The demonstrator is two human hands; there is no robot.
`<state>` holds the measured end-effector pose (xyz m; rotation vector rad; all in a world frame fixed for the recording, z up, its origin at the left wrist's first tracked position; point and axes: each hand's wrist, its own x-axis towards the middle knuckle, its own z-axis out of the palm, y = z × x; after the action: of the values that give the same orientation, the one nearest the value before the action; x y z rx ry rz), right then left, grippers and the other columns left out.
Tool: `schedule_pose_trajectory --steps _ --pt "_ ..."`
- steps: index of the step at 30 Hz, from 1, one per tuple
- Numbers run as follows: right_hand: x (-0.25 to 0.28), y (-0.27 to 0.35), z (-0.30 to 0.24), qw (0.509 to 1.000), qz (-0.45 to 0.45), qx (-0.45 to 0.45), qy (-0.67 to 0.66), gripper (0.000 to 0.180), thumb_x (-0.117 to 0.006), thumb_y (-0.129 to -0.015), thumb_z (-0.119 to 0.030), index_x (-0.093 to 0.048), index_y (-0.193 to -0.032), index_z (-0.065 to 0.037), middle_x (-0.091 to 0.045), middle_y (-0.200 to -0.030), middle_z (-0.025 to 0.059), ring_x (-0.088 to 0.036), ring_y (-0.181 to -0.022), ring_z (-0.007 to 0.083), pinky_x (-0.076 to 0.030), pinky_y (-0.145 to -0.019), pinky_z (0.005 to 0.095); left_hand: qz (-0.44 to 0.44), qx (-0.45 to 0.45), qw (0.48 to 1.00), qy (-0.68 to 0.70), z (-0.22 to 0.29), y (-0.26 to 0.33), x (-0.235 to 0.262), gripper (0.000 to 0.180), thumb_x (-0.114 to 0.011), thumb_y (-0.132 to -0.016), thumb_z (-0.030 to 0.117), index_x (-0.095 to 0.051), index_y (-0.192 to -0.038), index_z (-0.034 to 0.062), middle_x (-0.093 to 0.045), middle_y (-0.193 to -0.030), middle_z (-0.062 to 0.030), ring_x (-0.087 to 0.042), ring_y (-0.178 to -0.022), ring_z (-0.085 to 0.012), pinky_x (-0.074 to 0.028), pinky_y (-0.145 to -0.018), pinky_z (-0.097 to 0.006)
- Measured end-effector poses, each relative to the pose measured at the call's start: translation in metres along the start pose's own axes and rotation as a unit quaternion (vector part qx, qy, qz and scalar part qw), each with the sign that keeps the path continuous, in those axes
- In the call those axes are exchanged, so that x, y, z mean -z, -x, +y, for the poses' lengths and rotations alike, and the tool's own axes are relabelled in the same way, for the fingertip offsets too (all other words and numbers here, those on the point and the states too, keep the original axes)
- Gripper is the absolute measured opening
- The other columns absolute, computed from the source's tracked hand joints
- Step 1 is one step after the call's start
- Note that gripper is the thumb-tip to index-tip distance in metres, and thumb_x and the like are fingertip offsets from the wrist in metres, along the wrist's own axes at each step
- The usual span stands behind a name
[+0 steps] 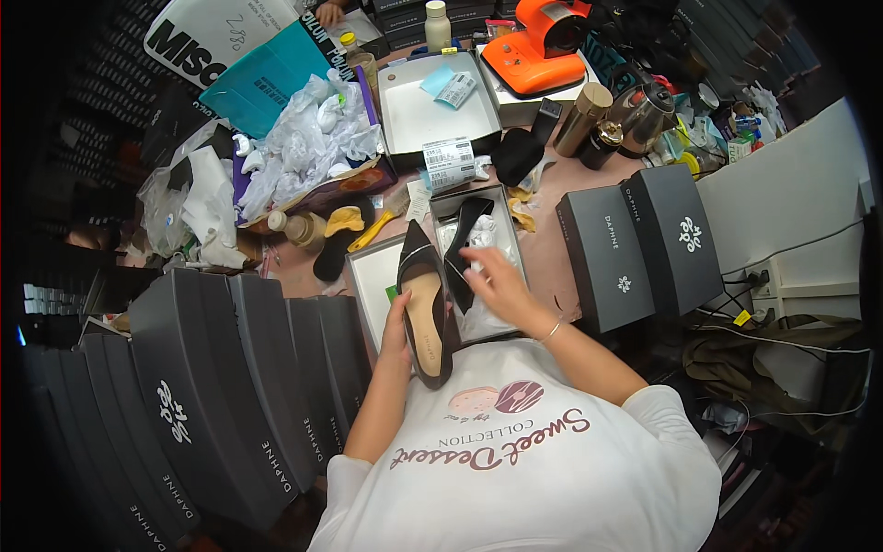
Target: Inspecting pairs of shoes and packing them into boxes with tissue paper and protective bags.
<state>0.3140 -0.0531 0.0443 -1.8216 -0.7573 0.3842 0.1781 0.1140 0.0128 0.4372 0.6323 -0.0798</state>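
Note:
My left hand [396,328] grips a black pointed flat shoe [425,317] by its side, toe pointing away from me and beige insole facing up. Its mate, another black pointed shoe [472,224], lies tilted in an open shoebox [518,241] with white tissue paper [486,235] around it. Over the near part of that box, my right hand [497,281] has its fingers spread apart, close to the second shoe, and nothing shows in it. Under the held shoe is a white-lined box lid [370,279]; a small green thing peeks out beside my left fingers.
Dark shoeboxes [198,386] are stacked at left; two more [602,258] stand at right. Beyond lie a yellow-handled brush [379,225], a bottle [299,227], a box of crumpled plastic [308,138], an open white-lined box [405,106], an orange machine [538,55] and a flask [583,118].

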Motion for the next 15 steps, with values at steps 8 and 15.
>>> schedule_pose_trajectory --steps 8,15 --pt "-0.008 0.004 0.061 0.921 -0.205 -0.108 0.314 0.075 -0.071 -0.077 -0.015 -0.032 -0.142 -0.019 -0.022 -0.145 0.0288 -0.06 -0.092 0.0431 -0.051 -0.082 0.045 0.048 -0.068 0.997 -0.008 0.003 0.007 -0.002 0.052 -0.05 -0.093 0.04 -0.051 -0.124 -0.0022 -0.062 -0.111 -0.0185 -0.065 -0.094 -0.0311 -0.056 -0.082 -0.038" --pt "-0.001 0.061 0.091 0.959 -0.147 -0.064 0.233 0.056 -0.07 -0.079 -0.021 -0.048 -0.123 0.004 -0.039 -0.132 0.0284 -0.056 -0.102 0.0409 -0.047 -0.087 0.0464 0.048 -0.048 0.995 0.078 -0.012 0.007 0.011 0.051 -0.049 -0.093 0.039 -0.05 -0.125 -0.0009 -0.062 -0.111 -0.0183 -0.063 -0.099 -0.0309 -0.054 -0.083 -0.038"
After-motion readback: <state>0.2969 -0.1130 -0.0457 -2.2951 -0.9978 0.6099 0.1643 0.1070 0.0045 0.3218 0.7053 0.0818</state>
